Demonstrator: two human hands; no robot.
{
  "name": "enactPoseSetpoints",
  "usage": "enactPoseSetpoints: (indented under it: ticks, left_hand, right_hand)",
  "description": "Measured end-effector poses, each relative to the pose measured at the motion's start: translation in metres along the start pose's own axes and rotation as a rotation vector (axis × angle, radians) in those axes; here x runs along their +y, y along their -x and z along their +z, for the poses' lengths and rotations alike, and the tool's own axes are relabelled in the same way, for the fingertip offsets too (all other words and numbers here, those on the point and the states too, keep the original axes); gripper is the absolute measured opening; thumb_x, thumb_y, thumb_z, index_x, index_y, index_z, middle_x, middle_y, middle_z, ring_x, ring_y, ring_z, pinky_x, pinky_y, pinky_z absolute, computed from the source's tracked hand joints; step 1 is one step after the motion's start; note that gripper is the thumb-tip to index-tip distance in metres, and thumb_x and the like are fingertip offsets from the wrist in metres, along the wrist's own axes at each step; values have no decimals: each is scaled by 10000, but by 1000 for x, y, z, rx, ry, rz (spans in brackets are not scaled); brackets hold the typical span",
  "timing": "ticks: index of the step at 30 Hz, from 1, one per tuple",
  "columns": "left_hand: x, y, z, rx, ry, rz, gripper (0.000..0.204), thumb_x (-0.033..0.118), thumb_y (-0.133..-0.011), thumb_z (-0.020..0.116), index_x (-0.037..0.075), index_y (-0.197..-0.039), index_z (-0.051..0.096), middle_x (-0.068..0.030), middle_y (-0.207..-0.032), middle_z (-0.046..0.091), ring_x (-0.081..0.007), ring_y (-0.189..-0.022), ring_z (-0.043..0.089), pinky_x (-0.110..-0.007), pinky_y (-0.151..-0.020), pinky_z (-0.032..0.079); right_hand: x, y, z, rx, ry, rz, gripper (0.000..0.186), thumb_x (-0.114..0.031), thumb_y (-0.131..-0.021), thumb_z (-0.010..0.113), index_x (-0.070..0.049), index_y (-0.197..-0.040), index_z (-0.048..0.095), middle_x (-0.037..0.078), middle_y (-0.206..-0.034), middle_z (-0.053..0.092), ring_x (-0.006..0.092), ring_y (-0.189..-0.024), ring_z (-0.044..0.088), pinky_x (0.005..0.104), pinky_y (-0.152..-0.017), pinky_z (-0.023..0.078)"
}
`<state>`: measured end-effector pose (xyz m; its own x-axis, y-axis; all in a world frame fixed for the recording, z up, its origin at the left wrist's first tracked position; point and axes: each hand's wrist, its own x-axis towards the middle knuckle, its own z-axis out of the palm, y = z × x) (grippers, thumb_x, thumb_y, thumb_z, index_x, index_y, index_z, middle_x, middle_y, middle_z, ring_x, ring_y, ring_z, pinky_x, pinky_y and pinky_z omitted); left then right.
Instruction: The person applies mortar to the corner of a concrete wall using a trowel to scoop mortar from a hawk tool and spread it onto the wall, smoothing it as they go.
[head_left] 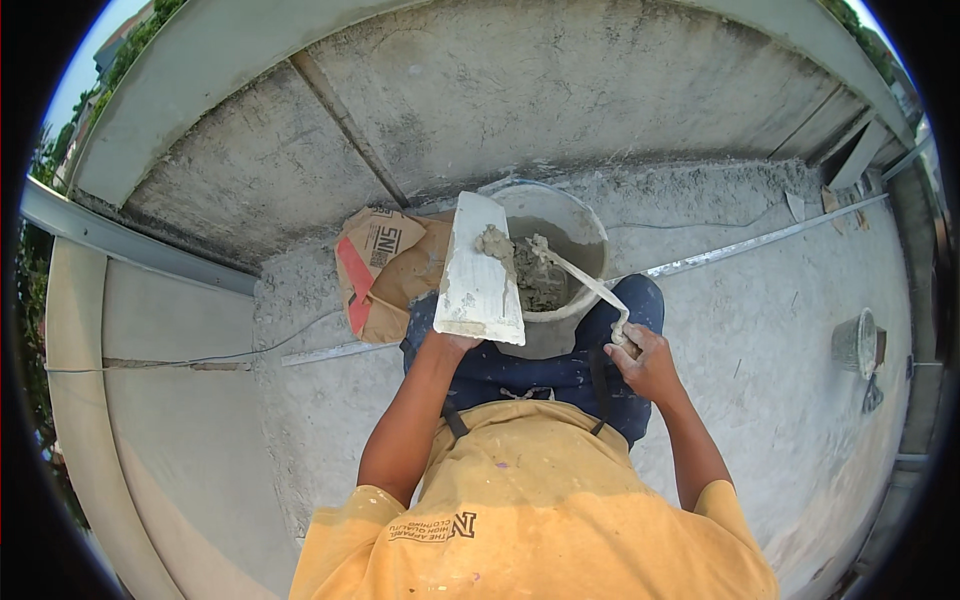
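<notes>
My left hand [455, 341] grips the near end of a long whitish mortar board [478, 275]; most of its fingers are hidden underneath. A lump of wet grey mortar [494, 241] sits on the board's right edge. My right hand [648, 362] is closed around the handle of a mortar-smeared trowel [585, 278], seen nearly edge-on. Its tip, with mortar clinging to it, is over a pale bucket [588, 222] between my knees. Inside the bucket lies thick grey mortar [543, 286], and the board covers part of the rim on the left.
A crumpled brown paper sack [385, 262] with a red stripe stands left of the bucket. Ahead rises a rough concrete wall [560, 90]. A long metal straightedge [770, 235] lies across the floor, with a thin cable nearby. A smaller dirty bucket [853, 343] is at the far right.
</notes>
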<state>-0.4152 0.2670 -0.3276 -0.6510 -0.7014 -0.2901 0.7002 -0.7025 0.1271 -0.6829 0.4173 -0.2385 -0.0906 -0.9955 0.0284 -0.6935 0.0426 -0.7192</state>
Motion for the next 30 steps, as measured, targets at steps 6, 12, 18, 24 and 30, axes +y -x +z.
enactPoseSetpoints:
  ticks: [6, 12, 18, 24, 30]
  left_hand:
    - [-18, -2, 13, 181, -30, 50, 304, 288, -987, 401, 99, -1160, 563, -96, -1036, 638, -256, -935, 639, -443, -810, 545]
    - [-34, 39, 2, 248, -110, -74, 301, 207, -990, 410, 28, -1193, 542, -131, -1063, 625, -267, -894, 650, -421, -759, 558]
    - [-5, 70, -16, 421, -318, 152, 368, 227, -982, 415, -9, -1248, 506, -150, -1105, 627, -274, -943, 653, -406, -796, 560]
    - [3, 85, -28, 475, -377, 170, 373, 231, -986, 400, -15, -1245, 510, -144, -1113, 627, -272, -953, 650, -396, -806, 558]
    - [-21, 59, -33, 589, -503, 148, 386, 267, -1004, 407, -22, -1233, 521, -135, -1094, 622, -228, -927, 635, -377, -744, 545]
  right_hand:
    - [-28, 8, 38, -163, -227, 77, 238, -155, -829, 657, 60, -919, 605, 231, -753, 623, 416, -709, 616, 419, -651, 484]
    - [2, -35, 78, -151, -241, 305, 275, -184, -871, 620, 89, -895, 597, 178, -697, 616, 293, -543, 611, 370, -514, 481]
    - [26, -67, 54, -105, -85, 313, 236, -202, -866, 628, 34, -864, 631, 164, -765, 643, 285, -660, 641, 358, -587, 504]
    - [44, -153, 51, -339, 697, 198, 290, -233, -770, 660, 3, -936, 682, 207, -954, 675, 357, -874, 666, 435, -759, 532]
    - [29, -175, 119, -511, 1010, 143, 220, -211, -750, 643, -65, -896, 721, 129, -970, 700, 293, -909, 684, 407, -745, 556]
